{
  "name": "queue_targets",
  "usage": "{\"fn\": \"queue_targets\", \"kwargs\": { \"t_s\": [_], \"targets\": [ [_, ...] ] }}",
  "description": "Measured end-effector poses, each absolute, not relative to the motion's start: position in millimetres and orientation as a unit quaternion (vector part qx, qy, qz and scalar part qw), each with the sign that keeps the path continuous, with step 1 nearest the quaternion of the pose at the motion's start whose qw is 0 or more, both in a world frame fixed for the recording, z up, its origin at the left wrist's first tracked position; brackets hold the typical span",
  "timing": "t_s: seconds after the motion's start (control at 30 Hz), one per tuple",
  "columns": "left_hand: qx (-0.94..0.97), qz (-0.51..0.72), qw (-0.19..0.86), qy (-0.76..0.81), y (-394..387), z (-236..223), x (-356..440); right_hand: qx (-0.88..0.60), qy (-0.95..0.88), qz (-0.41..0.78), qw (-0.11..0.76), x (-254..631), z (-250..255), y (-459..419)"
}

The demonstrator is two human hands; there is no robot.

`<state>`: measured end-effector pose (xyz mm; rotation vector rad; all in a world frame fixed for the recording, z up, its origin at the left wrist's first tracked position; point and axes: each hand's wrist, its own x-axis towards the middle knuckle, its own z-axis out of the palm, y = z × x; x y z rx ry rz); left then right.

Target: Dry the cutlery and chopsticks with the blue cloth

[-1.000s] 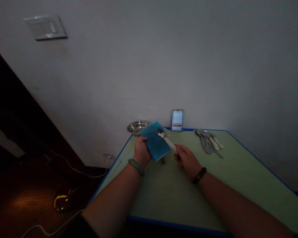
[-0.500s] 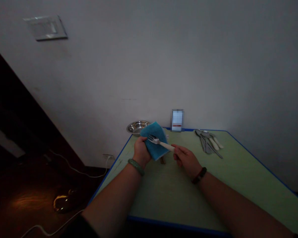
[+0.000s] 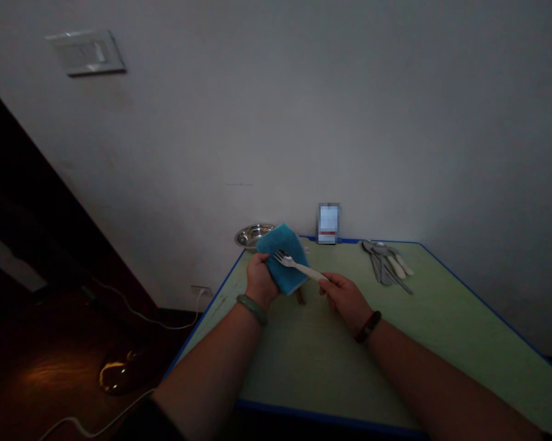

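Observation:
My left hand (image 3: 260, 278), with a green bangle at the wrist, grips a blue cloth (image 3: 290, 275) that is spread upright over the table. In front of the cloth is a fork (image 3: 303, 268) with metal tines and a pale handle. My right hand (image 3: 347, 300) pinches the end of that handle, and the tines point toward my left thumb. Whether the tines press on the cloth I cannot tell. Behind the cloth stands a steel bowl (image 3: 250, 236), partly hidden. Something brown and thin (image 3: 301, 296) shows just below the cloth, its kind unclear.
Several spoons and other cutlery (image 3: 386, 263) lie in a pile on the right of the green table (image 3: 331, 361), which has a blue edge. A lit phone (image 3: 328, 223) leans on the wall at the back. A white cable (image 3: 165, 326) runs at the left.
The cloth and the fork have shifted slightly to the left. Both hands keep their holds, and the bowl, phone and cutlery pile stay where they were.

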<state>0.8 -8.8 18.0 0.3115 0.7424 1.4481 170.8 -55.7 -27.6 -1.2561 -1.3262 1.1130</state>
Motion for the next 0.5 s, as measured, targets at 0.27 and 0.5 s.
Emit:
{"fn": "queue_targets", "kwargs": {
  "t_s": [0.27, 0.5],
  "targets": [
    [0.149, 0.635, 0.684, 0.327, -11.1, 18.5, 2.0, -0.509, -0.556, 0.451, 0.479, 172.1, -29.6, -54.8],
    [0.147, 0.583, 0.719, 0.350, -15.7, 20.3, 7.6, -0.495, -0.570, 0.443, 0.484, 172.1, -29.5, -56.2]
  ]
}}
